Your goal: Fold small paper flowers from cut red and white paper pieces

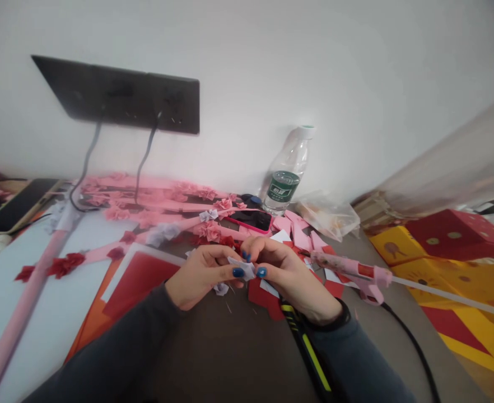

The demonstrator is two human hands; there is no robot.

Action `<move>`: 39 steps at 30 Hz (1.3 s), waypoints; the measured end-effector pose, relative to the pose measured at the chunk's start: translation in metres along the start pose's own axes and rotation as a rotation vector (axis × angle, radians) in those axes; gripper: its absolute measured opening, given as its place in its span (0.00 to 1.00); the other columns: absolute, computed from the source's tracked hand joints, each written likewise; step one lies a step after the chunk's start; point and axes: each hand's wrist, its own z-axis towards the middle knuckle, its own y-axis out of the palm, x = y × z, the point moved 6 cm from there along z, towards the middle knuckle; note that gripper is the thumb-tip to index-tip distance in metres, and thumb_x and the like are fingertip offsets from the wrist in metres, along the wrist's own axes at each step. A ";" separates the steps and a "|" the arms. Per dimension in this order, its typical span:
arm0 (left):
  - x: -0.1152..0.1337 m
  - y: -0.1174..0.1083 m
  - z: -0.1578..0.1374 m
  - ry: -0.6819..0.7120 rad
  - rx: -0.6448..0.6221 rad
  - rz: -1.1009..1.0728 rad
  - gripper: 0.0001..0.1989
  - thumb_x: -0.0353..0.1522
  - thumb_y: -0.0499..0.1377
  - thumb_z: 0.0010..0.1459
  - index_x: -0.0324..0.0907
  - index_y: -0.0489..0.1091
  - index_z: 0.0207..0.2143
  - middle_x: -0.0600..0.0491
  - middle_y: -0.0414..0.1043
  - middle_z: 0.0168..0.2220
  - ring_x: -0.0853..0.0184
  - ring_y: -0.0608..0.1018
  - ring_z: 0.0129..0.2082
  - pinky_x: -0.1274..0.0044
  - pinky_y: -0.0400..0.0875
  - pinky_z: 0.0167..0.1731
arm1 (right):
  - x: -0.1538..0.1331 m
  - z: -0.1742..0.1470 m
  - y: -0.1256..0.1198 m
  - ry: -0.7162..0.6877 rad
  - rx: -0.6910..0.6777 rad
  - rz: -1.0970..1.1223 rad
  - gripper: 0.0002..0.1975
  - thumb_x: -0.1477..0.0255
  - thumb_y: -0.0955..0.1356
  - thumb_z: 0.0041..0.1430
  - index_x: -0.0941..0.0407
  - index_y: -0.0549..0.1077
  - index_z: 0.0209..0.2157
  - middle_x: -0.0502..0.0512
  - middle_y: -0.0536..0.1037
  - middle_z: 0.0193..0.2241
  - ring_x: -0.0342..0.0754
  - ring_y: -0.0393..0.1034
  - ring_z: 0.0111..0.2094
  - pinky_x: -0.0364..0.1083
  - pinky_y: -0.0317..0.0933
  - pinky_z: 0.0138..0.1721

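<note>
Between my two hands, over the front middle of the table, is a small folded piece of white paper. My left hand pinches its left side between thumb and fingers. On the right side, the thumb and curled fingers of my right hand press on the same paper. A white paper flower lies just below my left fingers. Red paper pieces lie beneath my right hand. A black and yellow-green utility knife lies beside my right forearm.
A pink glue gun with a black cord lies at right. Behind stand a water bottle and a plastic bag, near a phone. Pink branches with paper flowers spread left, by red sheets. Yellow boxes stand right.
</note>
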 end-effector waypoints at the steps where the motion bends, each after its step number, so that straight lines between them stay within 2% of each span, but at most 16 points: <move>1: 0.000 0.000 0.000 -0.004 -0.004 0.003 0.15 0.38 0.76 0.38 0.39 0.78 0.25 0.54 0.78 0.25 0.71 0.78 0.23 0.80 0.73 0.26 | 0.000 0.000 0.001 0.007 -0.002 -0.002 0.16 0.58 0.77 0.50 0.54 0.74 0.30 0.51 0.72 0.33 0.45 0.67 0.33 0.43 0.65 0.33; 5: 0.002 -0.002 0.000 0.016 0.018 0.039 0.15 0.39 0.76 0.39 0.39 0.78 0.24 0.54 0.77 0.25 0.72 0.77 0.22 0.80 0.72 0.25 | -0.006 0.000 0.001 -0.011 0.027 -0.077 0.14 0.58 0.75 0.53 0.53 0.74 0.31 0.51 0.72 0.32 0.45 0.68 0.32 0.44 0.65 0.34; 8: 0.006 -0.005 0.000 0.070 0.054 0.092 0.15 0.39 0.75 0.40 0.39 0.77 0.25 0.54 0.76 0.27 0.73 0.75 0.23 0.81 0.72 0.25 | -0.012 0.000 0.000 -0.102 0.087 -0.213 0.13 0.59 0.73 0.57 0.53 0.74 0.31 0.52 0.73 0.33 0.47 0.68 0.34 0.46 0.65 0.36; 12: 0.009 -0.009 0.001 0.163 0.122 0.149 0.12 0.36 0.73 0.45 0.39 0.77 0.28 0.55 0.74 0.29 0.74 0.73 0.24 0.83 0.71 0.23 | -0.016 -0.002 -0.001 -0.205 0.151 -0.351 0.07 0.65 0.71 0.60 0.53 0.73 0.33 0.52 0.73 0.33 0.46 0.68 0.33 0.45 0.63 0.34; 17: 0.011 -0.014 0.002 0.271 0.171 0.088 0.11 0.33 0.72 0.48 0.40 0.75 0.33 0.54 0.75 0.32 0.71 0.77 0.30 0.80 0.76 0.30 | -0.014 -0.003 0.000 -0.202 0.172 -0.430 0.04 0.70 0.69 0.61 0.54 0.71 0.32 0.51 0.72 0.31 0.45 0.67 0.31 0.44 0.62 0.32; 21: 0.014 -0.017 0.002 0.331 0.203 0.156 0.10 0.32 0.70 0.50 0.40 0.78 0.36 0.51 0.78 0.35 0.68 0.79 0.34 0.78 0.76 0.34 | -0.014 -0.004 0.002 -0.217 0.187 -0.465 0.02 0.72 0.68 0.62 0.53 0.70 0.35 0.51 0.72 0.32 0.45 0.68 0.33 0.44 0.64 0.35; 25: 0.015 -0.020 0.001 0.330 0.240 0.247 0.14 0.31 0.69 0.50 0.39 0.78 0.41 0.48 0.81 0.38 0.64 0.80 0.38 0.74 0.77 0.40 | -0.016 -0.004 0.005 -0.233 0.202 -0.560 0.11 0.73 0.68 0.62 0.53 0.71 0.47 0.53 0.73 0.35 0.47 0.68 0.35 0.47 0.65 0.38; 28: 0.015 -0.020 0.000 0.342 0.245 0.277 0.14 0.31 0.68 0.51 0.40 0.78 0.42 0.48 0.81 0.40 0.63 0.80 0.40 0.73 0.76 0.42 | -0.018 -0.004 0.008 -0.247 0.185 -0.634 0.16 0.76 0.67 0.61 0.53 0.72 0.51 0.53 0.73 0.35 0.47 0.68 0.34 0.48 0.65 0.38; 31: 0.016 -0.019 0.000 0.336 0.241 0.293 0.13 0.31 0.68 0.51 0.39 0.77 0.42 0.47 0.80 0.40 0.62 0.80 0.40 0.73 0.76 0.42 | -0.019 -0.004 0.008 -0.252 0.190 -0.657 0.15 0.77 0.66 0.61 0.53 0.72 0.48 0.53 0.73 0.35 0.48 0.69 0.35 0.48 0.65 0.38; 35: 0.016 -0.014 0.000 0.319 0.207 0.335 0.12 0.32 0.68 0.52 0.39 0.77 0.39 0.46 0.80 0.39 0.61 0.80 0.39 0.73 0.76 0.36 | -0.019 -0.005 0.006 -0.253 0.202 -0.653 0.12 0.79 0.65 0.59 0.53 0.71 0.43 0.53 0.73 0.37 0.48 0.68 0.38 0.47 0.64 0.39; 39: 0.018 -0.012 -0.001 0.335 0.201 0.348 0.10 0.33 0.68 0.52 0.40 0.76 0.37 0.48 0.79 0.36 0.62 0.79 0.38 0.74 0.75 0.34 | -0.019 -0.005 0.005 -0.270 0.214 -0.630 0.08 0.78 0.66 0.59 0.53 0.69 0.39 0.53 0.71 0.37 0.48 0.67 0.39 0.47 0.63 0.40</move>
